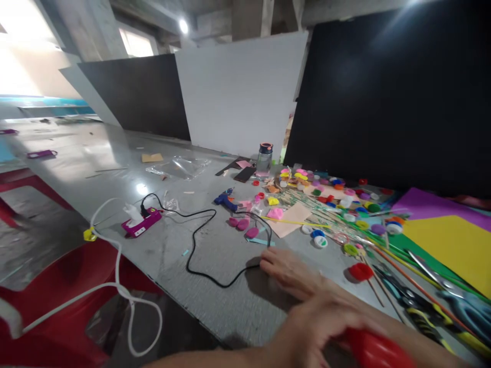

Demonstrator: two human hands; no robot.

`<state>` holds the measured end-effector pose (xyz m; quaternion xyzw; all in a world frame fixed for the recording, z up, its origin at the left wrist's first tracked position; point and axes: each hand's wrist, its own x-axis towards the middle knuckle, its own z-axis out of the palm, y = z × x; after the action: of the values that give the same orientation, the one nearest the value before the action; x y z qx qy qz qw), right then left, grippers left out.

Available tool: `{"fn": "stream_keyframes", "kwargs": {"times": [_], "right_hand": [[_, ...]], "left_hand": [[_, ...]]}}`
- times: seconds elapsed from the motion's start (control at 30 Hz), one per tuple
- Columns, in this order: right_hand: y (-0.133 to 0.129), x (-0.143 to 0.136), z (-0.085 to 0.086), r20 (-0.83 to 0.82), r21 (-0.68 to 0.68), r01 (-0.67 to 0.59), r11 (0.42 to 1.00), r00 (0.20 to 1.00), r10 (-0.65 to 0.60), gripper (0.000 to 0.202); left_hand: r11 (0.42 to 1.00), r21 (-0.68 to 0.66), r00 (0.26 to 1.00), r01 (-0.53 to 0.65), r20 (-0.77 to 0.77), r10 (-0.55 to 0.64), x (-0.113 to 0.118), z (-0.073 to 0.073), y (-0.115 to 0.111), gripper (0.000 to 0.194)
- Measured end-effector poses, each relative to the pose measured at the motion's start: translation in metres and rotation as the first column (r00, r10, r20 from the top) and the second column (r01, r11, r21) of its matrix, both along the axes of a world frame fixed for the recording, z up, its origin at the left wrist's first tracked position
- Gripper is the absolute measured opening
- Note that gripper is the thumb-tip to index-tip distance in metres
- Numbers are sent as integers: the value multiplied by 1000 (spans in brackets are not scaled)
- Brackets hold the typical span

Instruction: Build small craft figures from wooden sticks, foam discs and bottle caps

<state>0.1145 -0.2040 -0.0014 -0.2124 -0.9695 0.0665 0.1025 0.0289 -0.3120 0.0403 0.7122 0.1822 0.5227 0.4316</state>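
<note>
My right hand (287, 271) reaches across from the right, low over the grey table. Its fingers are closed at the black cord (203, 214), which disappears under them and comes out on the other side. That cord runs from a purple power strip (143, 223) to a blue glue gun (226, 200) lying on its side. Closer to me, my left hand (322, 327) is curled on a glossy red object (378, 350), partly cut off by the lower edge and blurred. It passes above my right forearm.
Coloured bottle caps (320, 241), thin sticks (314, 209) and a clear bottle (264, 159) spread along the back. Scissors (437, 276), pliers (410, 296) and yellow paper (452, 245) lie at right. A white cable (118, 266) hangs over the left edge by a red chair (76, 286).
</note>
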Motion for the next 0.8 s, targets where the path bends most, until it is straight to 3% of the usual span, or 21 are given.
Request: {"fn": "stream_keyframes", "kwargs": {"times": [0.03, 0.07, 0.17, 0.2, 0.3, 0.43, 0.5, 0.57, 0.67, 0.8], "right_hand": [[6, 0, 1, -13, -4, 29, 1000, 999, -29, 22], [12, 1, 3, -31, -12, 57, 998, 998, -57, 21], [23, 6, 11, -121, -67, 135, 989, 982, -143, 13], [25, 6, 14, -160, -94, 159, 983, 972, -172, 11], [23, 4, 26, -259, -188, 206, 960, 933, -251, 22], [7, 0, 51, -506, -474, 78, 877, 791, -344, 30], [-4, 0, 61, -575, -461, 45, 886, 746, -337, 32], [-11, 0, 65, -571, -338, 135, 932, 758, -316, 37], [-12, 4, 59, -564, -243, 266, 933, 744, -359, 25], [-5, 22, 35, -486, -314, 378, 871, 724, -489, 13]], "left_hand": [[996, -26, 995, -90, 38, 91, -16, 0, -1, 43], [976, -144, 982, -164, 70, 175, -33, 0, -1, 36], [858, -498, 952, -129, 180, 247, -80, 4, 5, 26], [835, -540, 939, -108, 220, 264, -92, 5, 10, 26], [836, -547, 930, -47, 281, 236, -114, 5, 30, 29], [845, -535, 953, 4, 258, 158, -116, 5, 54, 29], [845, -535, 962, 12, 236, 135, -112, 5, 64, 29], [849, -528, 971, 21, 214, 110, -108, 5, 76, 30], [842, -539, 982, 20, 169, 85, -101, -1, 96, 36], [816, -577, 993, -29, 77, 90, -95, -18, 120, 40]]}}
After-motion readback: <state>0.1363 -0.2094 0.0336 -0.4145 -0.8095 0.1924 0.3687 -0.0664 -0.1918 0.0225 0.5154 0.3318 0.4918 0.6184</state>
